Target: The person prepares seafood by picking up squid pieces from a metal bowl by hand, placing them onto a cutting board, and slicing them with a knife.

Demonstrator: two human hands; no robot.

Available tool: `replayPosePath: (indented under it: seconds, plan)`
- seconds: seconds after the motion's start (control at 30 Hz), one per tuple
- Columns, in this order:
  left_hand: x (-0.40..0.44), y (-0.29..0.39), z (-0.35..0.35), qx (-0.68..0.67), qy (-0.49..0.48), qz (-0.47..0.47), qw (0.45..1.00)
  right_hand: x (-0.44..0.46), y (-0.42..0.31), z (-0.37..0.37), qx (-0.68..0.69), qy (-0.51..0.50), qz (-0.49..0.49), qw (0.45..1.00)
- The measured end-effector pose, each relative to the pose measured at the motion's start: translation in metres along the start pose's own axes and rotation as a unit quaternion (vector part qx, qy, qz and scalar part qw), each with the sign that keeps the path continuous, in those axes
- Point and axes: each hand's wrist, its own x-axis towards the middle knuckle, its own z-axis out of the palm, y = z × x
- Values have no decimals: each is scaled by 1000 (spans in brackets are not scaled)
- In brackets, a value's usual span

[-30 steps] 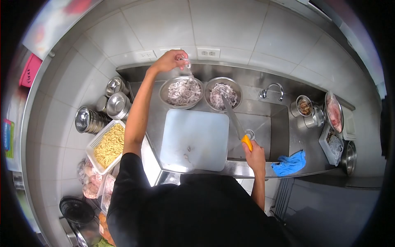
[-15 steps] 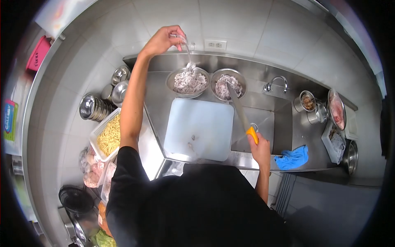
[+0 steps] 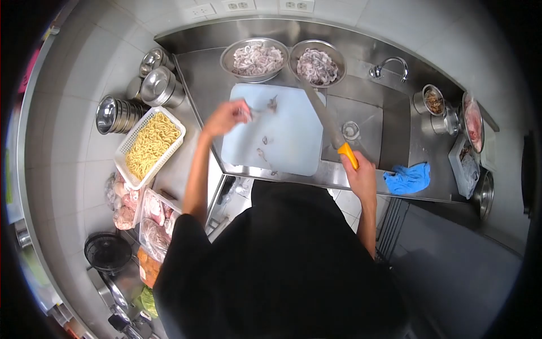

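Observation:
My right hand [image 3: 360,174] is wrapped round the yellow handle of a large knife [image 3: 326,120]. Its blade slants up and left over the right edge of the cutting board [image 3: 243,150], its tip by the right-hand bowl. Above the board's left part, my left hand [image 3: 228,117], smeared by motion, pinches a thin piece of squid [image 3: 272,105] that trails to the right. Small dark scraps [image 3: 261,153] lie on the board. Behind it stand two steel bowls of cut squid, the left squid pile [image 3: 257,60] paler than the right squid pile [image 3: 317,66].
Right of the board are a sink [image 3: 361,113], a faucet [image 3: 389,69] and a blue cloth [image 3: 407,178]. A basket of yellow noodles [image 3: 151,146], stacked steel bowls [image 3: 161,86] and tubs of raw meat [image 3: 158,217] stand at left. A small steel pot [image 3: 429,100] is at right.
My left hand has come down from above the left squid bowl to over the board, bringing the squid piece with it. The view has tilted downward. My right hand keeps its hold on the knife.

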Motion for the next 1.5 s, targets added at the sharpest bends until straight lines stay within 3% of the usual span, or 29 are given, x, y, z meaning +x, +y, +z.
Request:
replayPosePath:
  seconds: [0.03, 0.07, 0.13, 0.27, 0.37, 0.47, 0.57, 0.73, 0.9, 0.97, 1.07, 1.17, 1.27, 1.37, 1.5]
  plan:
    - [-10, -37, 27, 84, 57, 23, 995, -1, 0, 3, 10, -11, 10, 1000]
    - [-17, -87, 46, 104, 46, -25, 993, -1, 8, 9, -7, -13, 1, 1000]
    - [-41, -130, 89, 241, 153, -40, 958, 3, 34, 31, -42, -17, -20, 999]
    - [-22, -94, 127, 358, 307, -72, 879, 5, 60, 58, -134, -23, -22, 990]
    - [35, -89, 135, 303, 267, 4, 915, 8, 61, 71, -159, -36, -2, 987]
    - [98, -144, 147, 433, 173, -46, 883, 7, 64, 75, -163, -47, 23, 985]
    - [123, -139, 131, 426, 162, -63, 888, 1, 66, 67, -145, -33, 22, 989]
    - [98, 4, 76, 196, 140, 8, 971, -14, 74, 53, -97, 28, 20, 995]
    - [81, 65, 57, 118, 164, 77, 976, -13, 62, 27, -82, 44, 12, 996]
    - [76, 56, 61, 83, 167, 79, 979, -11, 56, 23, -93, 51, 0, 994]
    - [65, -10, 85, 124, 180, 62, 974, -9, 48, 30, -106, 41, -7, 994]
    - [47, -79, 116, 193, 212, -73, 955, -1, 53, 61, -130, 8, -8, 991]
    - [28, -116, 149, 258, 321, 14, 911, 16, 37, 89, -165, -58, 18, 984]
    - [21, -111, 161, 279, 275, 38, 919, 41, 56, 131, -178, -50, -34, 982]
    - [27, -130, 161, 282, 263, 16, 923, 57, 82, 154, -243, -113, 2, 963]
